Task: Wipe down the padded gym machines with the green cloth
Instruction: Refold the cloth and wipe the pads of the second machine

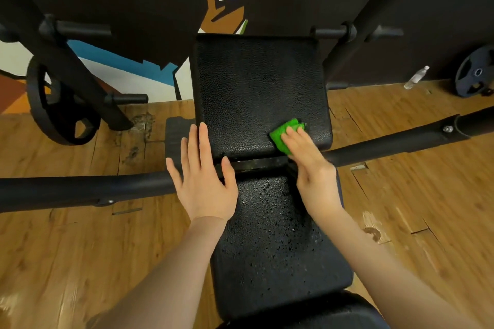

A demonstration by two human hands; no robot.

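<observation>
Green cloth (285, 134): folded, on near right corner of black back pad (256, 93), pressed under right hand (311, 165), fingers extended. Left hand (204, 176): flat, fingers spread, at pad's near left edge. Seat pad (275, 243): droplets. Weight plate (60, 112), left.

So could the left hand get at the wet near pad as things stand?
Probably yes. The left hand lies flat and empty at the near pad's far left corner, nothing between them; the right hand presses the green cloth on the far pad.
</observation>
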